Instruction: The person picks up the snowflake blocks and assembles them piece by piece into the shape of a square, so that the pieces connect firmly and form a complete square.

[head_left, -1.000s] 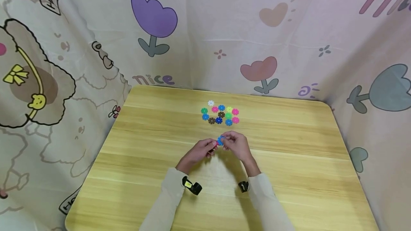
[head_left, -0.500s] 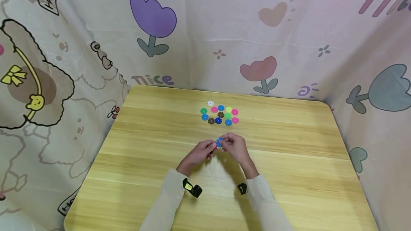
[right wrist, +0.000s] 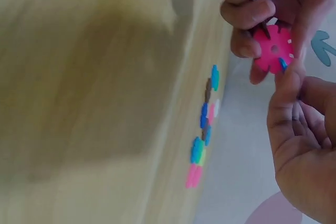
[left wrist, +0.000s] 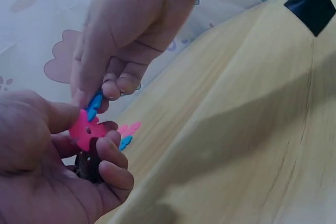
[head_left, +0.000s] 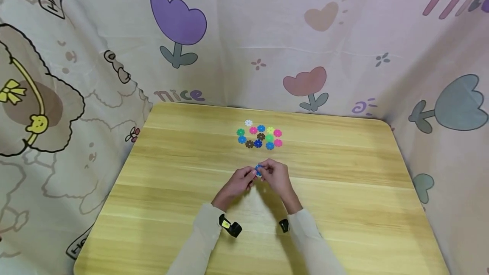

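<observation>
My left hand (head_left: pixel 237 181) grips a pink notched disc, a snowflake building piece (left wrist: pixel 86 131), between thumb and fingers. Under the pink one, a dark brown piece (left wrist: pixel 87 166) sits among the curled fingers, partly hidden. Thumb and fingertips of my right hand (head_left: pixel 279 178) pinch a blue snowflake piece (left wrist: pixel 94 106). Its edge meets the rim of the pink piece; in the right wrist view only a sliver of blue shows at the notch. How deep it sits cannot be made out. Both hands are close together above the table.
Beyond the hands, several loose snowflake pieces lie in a loose group on the wooden table (head_left: pixel 183 190): a white one (head_left: pixel 248 123), a dark green one (head_left: pixel 240 132), pink, blue, brown, yellow and light green ones. Patterned cloth (head_left: pixel 237 24) hangs behind the table.
My right hand has moved slightly left and down, bringing the blue piece closer to the left hand. The blue piece shows narrower now. The pieces on the table lie as before.
</observation>
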The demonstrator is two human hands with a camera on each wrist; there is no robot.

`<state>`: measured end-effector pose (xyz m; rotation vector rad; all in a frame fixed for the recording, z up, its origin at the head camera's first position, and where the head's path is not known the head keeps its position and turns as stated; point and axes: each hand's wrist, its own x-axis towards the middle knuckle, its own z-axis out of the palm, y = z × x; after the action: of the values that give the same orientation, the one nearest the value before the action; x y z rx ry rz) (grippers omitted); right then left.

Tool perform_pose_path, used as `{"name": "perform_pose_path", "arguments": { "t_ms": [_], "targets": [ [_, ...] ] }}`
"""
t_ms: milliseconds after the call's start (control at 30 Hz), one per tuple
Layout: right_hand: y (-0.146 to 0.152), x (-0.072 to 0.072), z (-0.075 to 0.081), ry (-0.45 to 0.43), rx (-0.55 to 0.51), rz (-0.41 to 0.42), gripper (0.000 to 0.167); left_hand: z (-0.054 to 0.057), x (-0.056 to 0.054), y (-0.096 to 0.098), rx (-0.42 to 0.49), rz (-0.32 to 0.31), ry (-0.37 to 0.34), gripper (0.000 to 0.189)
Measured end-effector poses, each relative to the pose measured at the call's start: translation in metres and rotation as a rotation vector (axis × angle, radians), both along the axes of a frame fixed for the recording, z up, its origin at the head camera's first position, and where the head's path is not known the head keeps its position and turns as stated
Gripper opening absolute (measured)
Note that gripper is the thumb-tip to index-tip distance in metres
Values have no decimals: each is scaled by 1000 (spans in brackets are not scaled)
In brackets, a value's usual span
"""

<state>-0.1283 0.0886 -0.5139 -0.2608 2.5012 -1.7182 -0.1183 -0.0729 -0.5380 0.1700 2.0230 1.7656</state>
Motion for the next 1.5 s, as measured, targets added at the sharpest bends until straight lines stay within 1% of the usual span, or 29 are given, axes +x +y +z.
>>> {"name": "perform_pose_path", "arguments": {
  "t_ms": [100, 167, 233, 333, 433, 533, 600, 700, 800, 900, 1033, 1133, 1267, 1367, 1500],
  "targets": [
    [0, 0, -3, -42, -24, -9, 13, -3, 0, 1, 7, 8, -15, 32],
    [2, 0, -4, -76, -43, 6, 17, -4, 0, 2, 7, 2, -22, 33],
    [6, -1, -5, -114, -51, 29, 23, -6, 1, 2, 6, 13, -38, 34],
    [14, -4, -5, -145, -22, 40, 29, -7, 2, 3, 0, 45, -56, 36],
    [23, -11, -8, -136, 45, -8, 28, -5, 3, 4, 9, 63, -61, 37],
    [29, -20, -15, -116, 133, -92, 22, 4, 6, 3, 15, 56, -57, 36],
    [30, -25, -23, -119, 187, -130, 20, 11, 9, 0, -1, 53, -57, 35],
    [25, -30, -34, -138, 240, -171, 20, 19, 16, -8, -20, 76, -89, 33],
    [17, -38, -41, -153, 261, -215, 25, 20, 21, -17, -13, 124, -122, 32],
    [11, -51, -42, -152, 269, -264, 28, 18, 23, -23, 4, 155, -132, 33],
    [6, -69, -41, -121, 301, -253, 28, 17, 24, -26, 12, 168, -156, 31],
    [5, -78, -42, -95, 344, -226, 29, 17, 23, -27, 22, 172, -183, 30],
    [7, -86, -44, -89, 399, -211, 32, 17, 21, -25, 44, 178, -178, 30],
    [9, -90, -45, -102, 447, -219, 34, 18, 17, -23, 57, 185, -167, 31],
    [12, -94, -44, -105, 500, -229, 33, 21, 13, -21, 62, 196, -160, 31]
  ]
}}
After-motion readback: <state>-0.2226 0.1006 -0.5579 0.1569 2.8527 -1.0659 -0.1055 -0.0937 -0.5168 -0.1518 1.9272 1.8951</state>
